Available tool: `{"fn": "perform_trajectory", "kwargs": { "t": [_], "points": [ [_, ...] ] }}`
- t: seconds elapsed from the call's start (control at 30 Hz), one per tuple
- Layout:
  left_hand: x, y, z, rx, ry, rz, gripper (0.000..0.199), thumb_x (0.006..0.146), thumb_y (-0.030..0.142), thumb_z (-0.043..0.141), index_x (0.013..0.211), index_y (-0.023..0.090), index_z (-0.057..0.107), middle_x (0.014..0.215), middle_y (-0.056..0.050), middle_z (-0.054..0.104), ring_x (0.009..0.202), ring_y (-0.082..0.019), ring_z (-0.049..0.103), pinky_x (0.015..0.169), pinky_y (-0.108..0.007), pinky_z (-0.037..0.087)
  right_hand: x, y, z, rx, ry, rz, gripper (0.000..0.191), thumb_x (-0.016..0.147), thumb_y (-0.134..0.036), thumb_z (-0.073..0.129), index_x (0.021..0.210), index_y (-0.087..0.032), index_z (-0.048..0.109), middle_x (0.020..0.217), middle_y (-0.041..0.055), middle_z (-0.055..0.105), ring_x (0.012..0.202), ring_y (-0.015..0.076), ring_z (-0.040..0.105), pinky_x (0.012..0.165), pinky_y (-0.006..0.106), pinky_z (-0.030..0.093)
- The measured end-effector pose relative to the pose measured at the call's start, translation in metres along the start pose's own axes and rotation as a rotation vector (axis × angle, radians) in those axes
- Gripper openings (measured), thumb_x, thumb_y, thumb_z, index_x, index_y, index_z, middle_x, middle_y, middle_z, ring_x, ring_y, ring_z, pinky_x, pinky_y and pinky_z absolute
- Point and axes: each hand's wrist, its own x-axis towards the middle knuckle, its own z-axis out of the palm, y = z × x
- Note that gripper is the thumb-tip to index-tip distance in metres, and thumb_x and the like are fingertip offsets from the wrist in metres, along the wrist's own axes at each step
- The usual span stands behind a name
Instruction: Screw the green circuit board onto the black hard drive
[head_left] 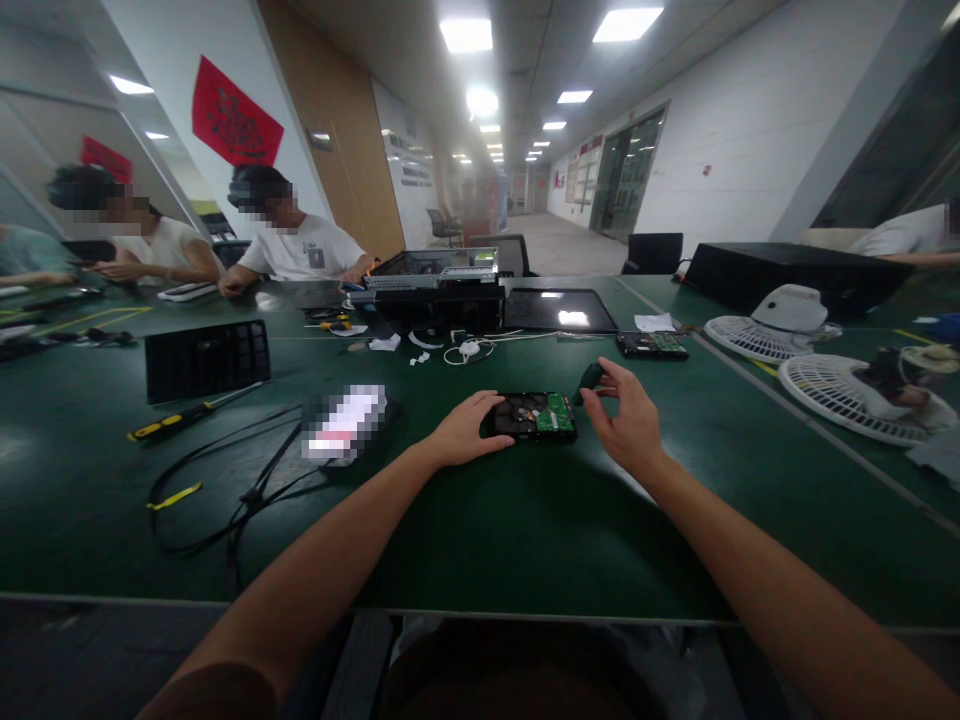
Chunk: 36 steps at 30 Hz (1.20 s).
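Left hand [471, 430] gripped the left end of the black rectangular hard drive [523, 414] on the glossy green tabletop [525, 545]; right hand [628, 418] pinched a stubby dark-green cylinder [589, 381] just beside it. Open-topped black-and-silver computer case [435, 303] stood beyond, contents unclear; looped black cable [252, 494] left, white plastic fan grille [821, 400] right.

Head view: from above and behind the near edge of the table [540, 540]
Facing: forward and down, past the far edge into the corridor [559, 222]
Nearest: near edge
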Motion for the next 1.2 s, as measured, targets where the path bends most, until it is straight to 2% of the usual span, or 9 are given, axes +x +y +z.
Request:
{"fn": "perform_trajectory", "kwargs": {
  "t": [0.33, 0.53, 0.67, 0.93, 1.2],
  "points": [
    [0.0001, 0.0005, 0.0003, 0.009, -0.008, -0.001, 0.083, 0.088, 0.063, 0.076, 0.155, 0.022, 0.049, 0.159, -0.016, 0.049, 0.149, -0.036, 0.046, 0.125, -0.054, 0.039, -0.001, 0.0034, 0.0003, -0.082, 0.013, -0.061, 0.052, 0.102, -0.043, 0.066, 0.147, -0.021, 0.054, 0.126, 0.0161, 0.073, 0.093, 0.0265, 0.077, 0.086, 0.05, 0.066],
    [-0.0002, 0.0016, -0.0007, -0.003, -0.007, -0.006, 0.082, 0.087, 0.062, 0.077, 0.154, 0.024, 0.05, 0.16, -0.015, 0.05, 0.149, -0.036, 0.047, 0.124, -0.055, 0.04, -0.0018, 0.0031, 0.002, -0.079, 0.037, -0.05, 0.053, 0.101, -0.045, 0.067, 0.146, -0.022, 0.052, 0.124, 0.015, 0.073, 0.093, 0.0268, 0.077, 0.086, 0.05, 0.067],
    [-0.0005, 0.0028, -0.0016, -0.003, -0.007, -0.004, 0.082, 0.088, 0.063, 0.076, 0.154, 0.023, 0.05, 0.159, -0.015, 0.05, 0.148, -0.036, 0.048, 0.124, -0.054, 0.04, -0.002, 0.0043, 0.0028, -0.07, 0.06, -0.05, 0.052, 0.1, -0.044, 0.068, 0.144, -0.023, 0.052, 0.118, 0.0127, 0.072, 0.086, 0.0245, 0.076, 0.083, 0.049, 0.067],
    [0.0004, -0.0002, -0.0001, 0.005, -0.011, -0.001, 0.082, 0.087, 0.063, 0.076, 0.154, 0.023, 0.05, 0.16, -0.016, 0.049, 0.149, -0.036, 0.047, 0.123, -0.055, 0.04, 0.0009, 0.0022, -0.0021, -0.064, -0.001, -0.06, 0.047, 0.103, -0.038, 0.062, 0.147, -0.026, 0.05, 0.125, 0.0135, 0.064, 0.085, 0.0228, 0.071, 0.083, 0.048, 0.066],
    [0.0007, -0.0017, 0.0016, -0.004, -0.002, 0.006, 0.082, 0.087, 0.063, 0.076, 0.154, 0.023, 0.05, 0.159, -0.016, 0.05, 0.149, -0.036, 0.047, 0.124, -0.055, 0.039, 0.0008, -0.0008, -0.002, -0.018, -0.005, -0.042, 0.047, 0.102, -0.034, 0.061, 0.148, -0.027, 0.052, 0.132, 0.0137, 0.061, 0.083, 0.0211, 0.071, 0.081, 0.047, 0.067]
  ]
}}
